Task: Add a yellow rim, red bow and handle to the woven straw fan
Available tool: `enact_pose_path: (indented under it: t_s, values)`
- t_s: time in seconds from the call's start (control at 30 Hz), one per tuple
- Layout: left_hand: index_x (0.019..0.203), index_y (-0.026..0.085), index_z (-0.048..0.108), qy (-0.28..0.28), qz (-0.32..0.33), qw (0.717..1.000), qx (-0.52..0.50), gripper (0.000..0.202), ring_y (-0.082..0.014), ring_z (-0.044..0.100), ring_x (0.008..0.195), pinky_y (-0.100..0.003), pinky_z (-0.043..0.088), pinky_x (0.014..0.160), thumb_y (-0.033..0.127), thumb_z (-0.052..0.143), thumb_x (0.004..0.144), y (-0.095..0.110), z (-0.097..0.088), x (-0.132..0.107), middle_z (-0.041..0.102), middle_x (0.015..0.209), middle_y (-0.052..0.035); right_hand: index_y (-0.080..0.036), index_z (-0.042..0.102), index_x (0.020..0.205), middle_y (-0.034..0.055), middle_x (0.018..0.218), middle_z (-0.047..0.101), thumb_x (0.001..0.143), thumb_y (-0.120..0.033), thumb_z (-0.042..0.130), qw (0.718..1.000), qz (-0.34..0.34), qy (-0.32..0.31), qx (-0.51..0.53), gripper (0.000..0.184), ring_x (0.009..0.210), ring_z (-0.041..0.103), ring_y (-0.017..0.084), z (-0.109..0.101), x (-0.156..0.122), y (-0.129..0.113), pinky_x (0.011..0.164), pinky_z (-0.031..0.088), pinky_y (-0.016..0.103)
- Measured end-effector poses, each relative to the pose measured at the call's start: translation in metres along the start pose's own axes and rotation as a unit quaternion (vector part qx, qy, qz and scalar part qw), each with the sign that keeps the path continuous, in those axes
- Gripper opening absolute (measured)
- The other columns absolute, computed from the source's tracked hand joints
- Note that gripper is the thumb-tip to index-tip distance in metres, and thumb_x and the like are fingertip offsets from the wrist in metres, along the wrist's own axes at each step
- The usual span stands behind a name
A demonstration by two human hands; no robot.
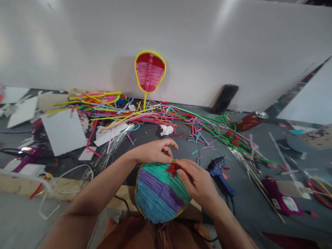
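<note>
At top of striped panel [160, 193], right hand [197, 177] pinching red piece [171, 169]; left hand [153, 151] loosely curled, grip unclear

A plain white wall [192, 52] stands before me, behind the dark gray table [249, 214] where I work. Bright light streaks its surface high and right of center, with softer glare at left. A white panel [306, 100] slants at my right; beyond the table's tan edge [10, 186], a pale gray surface [15, 214] shows below left.
</note>
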State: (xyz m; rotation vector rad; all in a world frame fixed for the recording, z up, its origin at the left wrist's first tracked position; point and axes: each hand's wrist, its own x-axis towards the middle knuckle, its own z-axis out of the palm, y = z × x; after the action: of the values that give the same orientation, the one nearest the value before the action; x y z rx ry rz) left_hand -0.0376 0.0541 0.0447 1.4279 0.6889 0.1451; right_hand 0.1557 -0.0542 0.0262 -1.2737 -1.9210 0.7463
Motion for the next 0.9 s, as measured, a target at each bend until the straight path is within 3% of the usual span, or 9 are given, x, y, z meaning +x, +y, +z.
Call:
enact_pose_path:
  t_s: [0.13,0.27,0.33,0.47,0.9]
  values:
    - [0.113,0.020,0.046,0.003,0.010,1.000,0.007,0.041,-0.0084,0.053,0.062,-0.021,0.039,0.059,0.022,0.065,0.076,0.005,0.005,-0.004,0.055,0.079,0.0039,-0.018,0.061,0.108,0.0067,0.093,0.070,0.093,-0.038,0.045,0.975,0.152,-0.007,0.165,0.030,0.082,0.065,0.017,-0.006,0.006,0.005,0.071,0.053,0.028]
    - [0.114,0.020,0.047,-0.005,0.014,1.000,0.019,0.041,-0.0080,0.052,0.062,-0.020,0.039,0.058,0.023,0.064,0.077,0.011,0.009,-0.009,0.054,0.079,0.0036,-0.016,0.058,0.078,-0.0030,0.063,0.054,0.089,-0.047,0.048,0.934,0.220,-0.089,0.268,0.034,0.055,0.049,0.009,-0.011,0.016,0.004,0.051,0.040,0.020]
    - [0.114,0.019,0.047,-0.005,0.011,1.000,0.028,0.040,-0.0080,0.051,0.062,-0.020,0.039,0.057,0.023,0.063,0.078,0.014,0.011,-0.010,0.054,0.080,0.0032,-0.016,0.055,0.072,-0.0054,0.060,0.046,0.086,-0.045,0.053,0.923,0.231,-0.115,0.286,0.032,0.053,0.041,0.008,-0.011,0.020,0.002,0.050,0.035,0.019]
    - [0.114,0.019,0.047,-0.001,0.008,0.999,0.042,0.039,-0.0077,0.050,0.061,-0.020,0.037,0.056,0.024,0.062,0.079,0.018,0.015,-0.011,0.053,0.079,0.0036,-0.017,0.055,0.071,-0.0049,0.062,0.046,0.079,-0.037,0.056,0.920,0.227,-0.137,0.287,0.022,0.056,0.039,0.008,-0.012,0.024,-0.002,0.051,0.033,0.020]
    - [0.120,0.020,0.039,0.017,0.017,0.999,0.027,0.050,-0.0086,0.050,0.062,-0.021,0.037,0.057,0.017,0.061,0.074,0.021,0.020,-0.011,0.052,0.074,0.0056,-0.017,0.055,0.068,-0.0056,0.060,0.047,0.072,-0.023,0.055,0.935,0.195,-0.120,0.271,0.007,0.056,0.038,0.009,-0.011,0.026,-0.003,0.052,0.032,0.020]
